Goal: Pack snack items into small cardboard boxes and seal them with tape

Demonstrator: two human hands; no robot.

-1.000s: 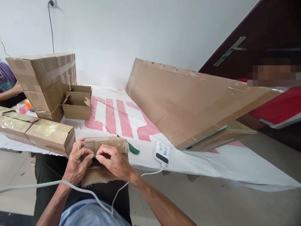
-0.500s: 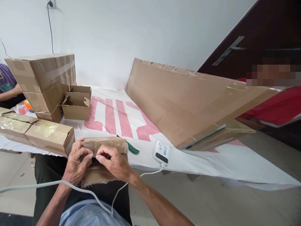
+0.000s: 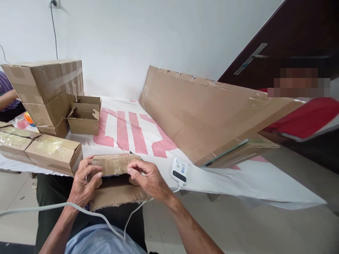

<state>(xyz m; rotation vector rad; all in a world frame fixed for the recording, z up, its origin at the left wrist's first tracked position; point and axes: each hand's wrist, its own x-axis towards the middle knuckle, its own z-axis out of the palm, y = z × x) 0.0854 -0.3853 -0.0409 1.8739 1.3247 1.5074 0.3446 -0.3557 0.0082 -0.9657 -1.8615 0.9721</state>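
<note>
**Worn box (image 3: pixel 118 199) held between two bare hands**

The worn box sits between the person's hands, over the lap at the near edge of the table. A taped flap (image 3: pixel 112 165) spans its far side, a ragged-edged flap faces the person, and a dark opening shows between them. The left hand (image 3: pixel 84 183) is clamped on the box's left end, thumb and forefinger close together at the taped flap's edge. The right hand (image 3: pixel 149 178) is closed on the other end, thumb and forefinger drawn in at the flap's right corner; how firmly it pinches cannot be told.

Just beyond the right hand, to its right, a white device (image 3: pixel 178 171) lies on the white cloth (image 3: pixel 217 180) with pink markings, a pale cable (image 3: pixel 178 188) running from it back under the right forearm. Just left of the left hand stand taped cartons (image 3: pixel 54 150). Farther beyond that hand are a small open box (image 3: pixel 84 125) and a tall carton stack (image 3: pixel 47 84). Well beyond the right hand leans a large cardboard panel (image 3: pixel 206 113), with a person in red (image 3: pixel 304 118) behind it. A person in purple (image 3: pixel 6 84) is partly visible beyond the left hand, at far left.
</note>
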